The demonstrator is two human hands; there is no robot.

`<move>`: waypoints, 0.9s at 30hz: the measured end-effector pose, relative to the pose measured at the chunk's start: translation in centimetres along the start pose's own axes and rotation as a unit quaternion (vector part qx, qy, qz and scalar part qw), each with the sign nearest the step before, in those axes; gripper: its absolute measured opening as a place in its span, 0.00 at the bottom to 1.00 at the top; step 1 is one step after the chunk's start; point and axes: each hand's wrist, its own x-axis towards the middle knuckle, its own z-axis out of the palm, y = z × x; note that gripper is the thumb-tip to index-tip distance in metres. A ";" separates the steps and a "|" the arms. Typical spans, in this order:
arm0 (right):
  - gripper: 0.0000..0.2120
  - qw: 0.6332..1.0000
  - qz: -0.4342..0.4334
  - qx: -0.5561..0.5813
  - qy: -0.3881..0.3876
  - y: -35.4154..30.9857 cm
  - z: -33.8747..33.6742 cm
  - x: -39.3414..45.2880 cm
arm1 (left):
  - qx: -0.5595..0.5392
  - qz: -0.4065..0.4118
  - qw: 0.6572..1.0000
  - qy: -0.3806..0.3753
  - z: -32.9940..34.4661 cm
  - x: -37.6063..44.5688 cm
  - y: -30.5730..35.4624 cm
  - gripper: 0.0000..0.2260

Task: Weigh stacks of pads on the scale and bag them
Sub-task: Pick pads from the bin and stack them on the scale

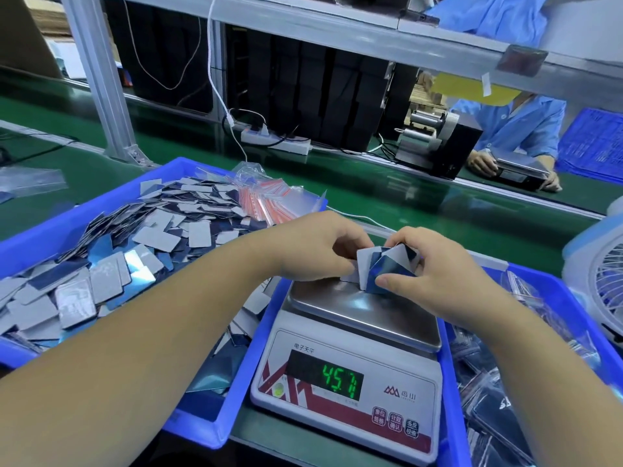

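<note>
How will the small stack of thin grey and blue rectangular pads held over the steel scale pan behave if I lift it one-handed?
The stack of thin grey and blue pads is already fanned askew between the left hand and right hand, so it probably slides apart easily. Glossy blue faces suggest slipperiness. Each pad looks light and fairly stiff, holding flat edges above the scale pan.

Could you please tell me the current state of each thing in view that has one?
Scale: switched on, display lit with green digits.
Stack of pads: held over the pan, fanned unevenly.
Left hand: grips the stack.
Right hand: grips the stack.
Left bin: heaped with loose pads.
Zip bags: empty, piled.
</note>
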 end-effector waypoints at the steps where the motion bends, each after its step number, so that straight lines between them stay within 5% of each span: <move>1: 0.15 1.000 0.002 0.003 -0.001 0.0 0.0 0.0 | -0.015 -0.004 1.000 -0.011 0.0 -0.1 0.0 0.13; 10: 0.16 0.998 0.000 0.015 0.056 -1.0 0.0 -0.1 | -0.014 0.004 0.998 0.061 1.0 0.2 0.0 0.20; 16: 0.23 0.999 0.021 0.043 -0.006 -0.8 0.1 -0.2 | 0.017 -0.007 0.999 0.042 1.2 -0.1 0.1 0.24; 24: 0.18 0.995 0.016 0.045 0.088 -0.8 -0.1 0.1 | 0.005 0.043 0.990 0.133 1.9 0.5 0.3 0.21; 27: 0.22 0.999 0.036 0.018 0.034 -0.9 0.2 0.0 | 0.020 0.022 0.994 0.107 1.8 0.6 -0.1 0.22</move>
